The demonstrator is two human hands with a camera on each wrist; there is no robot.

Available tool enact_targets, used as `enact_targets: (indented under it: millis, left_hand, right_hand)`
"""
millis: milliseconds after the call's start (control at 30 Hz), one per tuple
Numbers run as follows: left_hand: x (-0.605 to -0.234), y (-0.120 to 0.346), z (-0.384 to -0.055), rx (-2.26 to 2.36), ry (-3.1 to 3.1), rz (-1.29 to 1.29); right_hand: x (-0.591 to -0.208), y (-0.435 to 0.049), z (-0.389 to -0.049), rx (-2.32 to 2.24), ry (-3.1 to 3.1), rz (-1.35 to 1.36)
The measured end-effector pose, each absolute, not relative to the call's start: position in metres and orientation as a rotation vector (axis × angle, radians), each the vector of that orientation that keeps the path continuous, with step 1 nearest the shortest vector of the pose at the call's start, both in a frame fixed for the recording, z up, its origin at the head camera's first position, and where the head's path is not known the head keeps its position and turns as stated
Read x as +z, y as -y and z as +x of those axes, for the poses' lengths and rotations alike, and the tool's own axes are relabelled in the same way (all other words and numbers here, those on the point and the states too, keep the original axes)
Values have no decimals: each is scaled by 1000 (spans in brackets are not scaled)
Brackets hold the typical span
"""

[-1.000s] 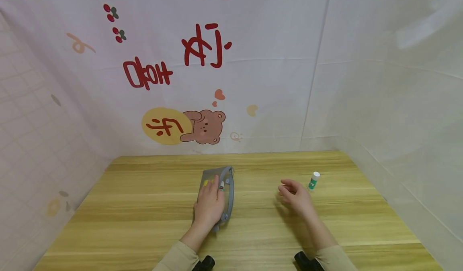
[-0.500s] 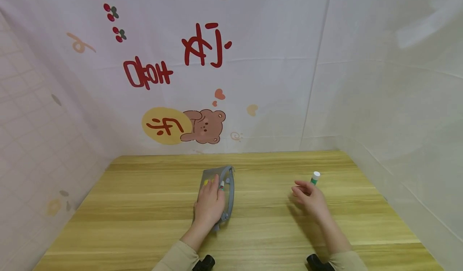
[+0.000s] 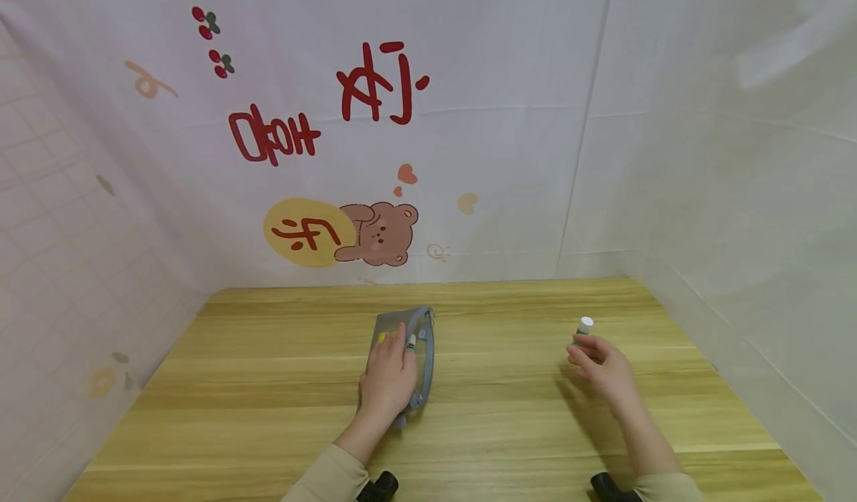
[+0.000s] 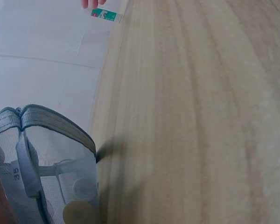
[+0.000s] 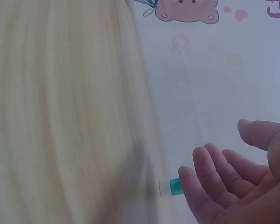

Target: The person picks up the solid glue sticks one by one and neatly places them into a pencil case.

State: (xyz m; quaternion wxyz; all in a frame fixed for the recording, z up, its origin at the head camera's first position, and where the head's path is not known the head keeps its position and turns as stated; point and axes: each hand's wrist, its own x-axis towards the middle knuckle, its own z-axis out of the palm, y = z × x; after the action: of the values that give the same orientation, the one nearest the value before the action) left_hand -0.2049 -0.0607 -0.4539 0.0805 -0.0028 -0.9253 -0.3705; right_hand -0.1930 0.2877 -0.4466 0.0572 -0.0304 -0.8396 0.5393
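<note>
My left hand (image 3: 387,375) lies on a grey mesh zip pouch (image 3: 427,361), fingers stretched along its top. Through the mesh show a yellow item and a small tube with a white end; a round disc (image 4: 78,212) shows in the left wrist view. On the right, my right hand (image 3: 605,372) hovers just in front of a glue stick (image 3: 585,326) with a white cap and green label. That hand's thumb and fingers are apart and softly bent in the right wrist view, where one finger hides part of the glue stick (image 5: 176,186). Contact with it cannot be made out.
The wood-grain table (image 3: 495,428) reaches back to a white printed cloth (image 3: 509,190) hung behind it. Cloth also hangs along the left and right sides. Black wrist devices (image 3: 378,487) show at both cuffs.
My right hand has moved rightward across the table to the glue stick, now covering its lower part in the head view. My left hand and the pouch have stayed in place.
</note>
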Motion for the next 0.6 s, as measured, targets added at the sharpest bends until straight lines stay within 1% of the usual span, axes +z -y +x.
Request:
enact_targets:
  millis: [600]
  left_hand:
    - [-453, 60, -205, -1097, 2757, -8]
  right_hand:
    - [-442, -309, -190, 1621, 2484, -149]
